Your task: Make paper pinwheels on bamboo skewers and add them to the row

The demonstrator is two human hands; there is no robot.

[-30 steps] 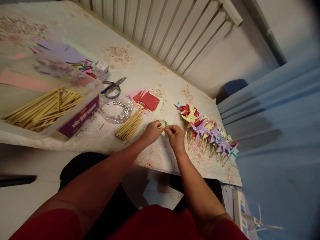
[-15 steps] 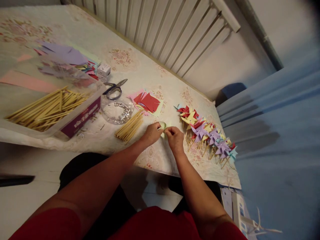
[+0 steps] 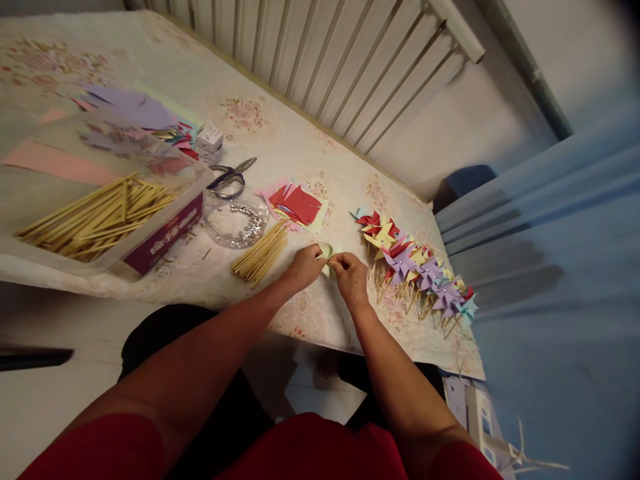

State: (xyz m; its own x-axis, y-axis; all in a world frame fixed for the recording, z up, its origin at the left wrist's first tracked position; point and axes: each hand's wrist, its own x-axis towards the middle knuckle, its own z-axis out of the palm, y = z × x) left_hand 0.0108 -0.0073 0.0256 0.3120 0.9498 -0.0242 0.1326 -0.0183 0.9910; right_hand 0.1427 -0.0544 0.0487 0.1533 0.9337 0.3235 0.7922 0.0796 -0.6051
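Between my hands, just above the table's near edge, is a pale green paper piece [image 3: 325, 251] with curled, folded parts. My left hand [image 3: 306, 267] pinches its left side, fingers closed. On its right side my right hand [image 3: 349, 275] pinches the paper near the middle; whether a pin is also in those fingers is too small to tell. A bundle of thin wooden sticks [image 3: 260, 255] lies left of my left hand. Beyond it is a small pile of cut paper [image 3: 299, 204], red on top. Finished paper pinwheels [image 3: 400, 263] on sticks lie in a row right of my right hand.
A round clear dish [image 3: 235, 225] holds small shiny pieces. Scissors [image 3: 229, 179] lie behind it, beside a small white box [image 3: 209, 139]. At left stands a clear plastic bin [image 3: 203, 190] with many sticks. Coloured paper [image 3: 127, 107] lies behind it. A blue curtain [image 3: 545, 280] hangs at right.
Both hands stay pinched on the pale green paper, with hardly any movement. The whole view has shifted very slightly.
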